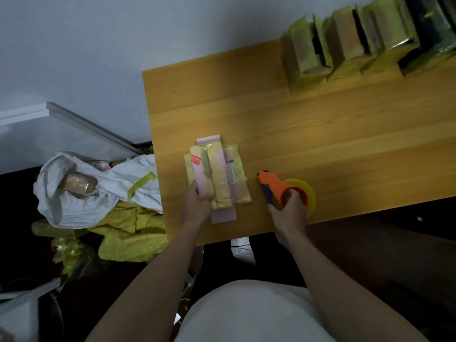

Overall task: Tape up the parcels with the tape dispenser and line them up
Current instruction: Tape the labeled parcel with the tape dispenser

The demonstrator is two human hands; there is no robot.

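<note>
From the head camera, the left hand [197, 206] has its fingers curled round the near end of a pink-and-yellow parcel [217, 178] lying on the wooden surface [320, 134], toward seven o'clock of it. The right hand [291, 211] grips the orange tape dispenser [278, 188] with its yellow roll, just beside the parcel at three o'clock of it. Taped green parcels [350, 48] stand in a row at one o'clock; a white sack [98, 191] lies on the floor at nine o'clock.
</note>
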